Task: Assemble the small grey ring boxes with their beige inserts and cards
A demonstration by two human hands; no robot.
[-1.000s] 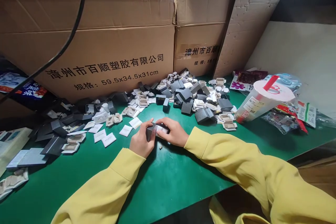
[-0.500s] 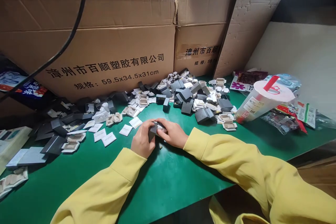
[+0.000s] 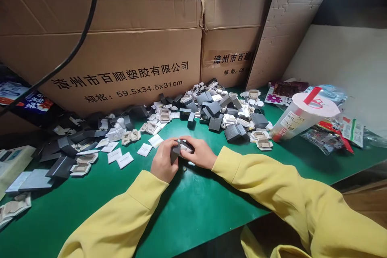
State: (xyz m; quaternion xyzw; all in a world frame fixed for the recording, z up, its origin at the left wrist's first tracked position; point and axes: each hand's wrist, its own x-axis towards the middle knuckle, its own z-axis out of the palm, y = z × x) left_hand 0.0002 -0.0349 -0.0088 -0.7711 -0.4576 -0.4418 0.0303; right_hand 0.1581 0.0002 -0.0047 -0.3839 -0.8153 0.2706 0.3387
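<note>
Between my two hands, a small dark grey box point(image 3: 175, 153) is held just above the green table. My left hand point(image 3: 163, 163) is closed round its left side. My right hand point(image 3: 199, 153) is closed on its right part, where a lighter grey face shows between the fingers; whether this is a lid or an insert I cannot tell. A tiny dark bit point(image 3: 185, 169) lies on the table just below my hands. White printed cards point(image 3: 125, 160) lie to the left of my left hand.
A heap of small grey boxes and white inserts point(image 3: 211, 109) lies behind my hands, with more grey boxes point(image 3: 62, 167) at left. Large cartons point(image 3: 136, 56) stand at the back. A drink cup point(image 3: 294, 119) and snack packets point(image 3: 328, 135) are at right. A black cable point(image 3: 80, 44) hangs at left.
Both hands stay in nearly the same place. The box has turned slightly between the fingers, and its lighter face on the right shows a little more.
</note>
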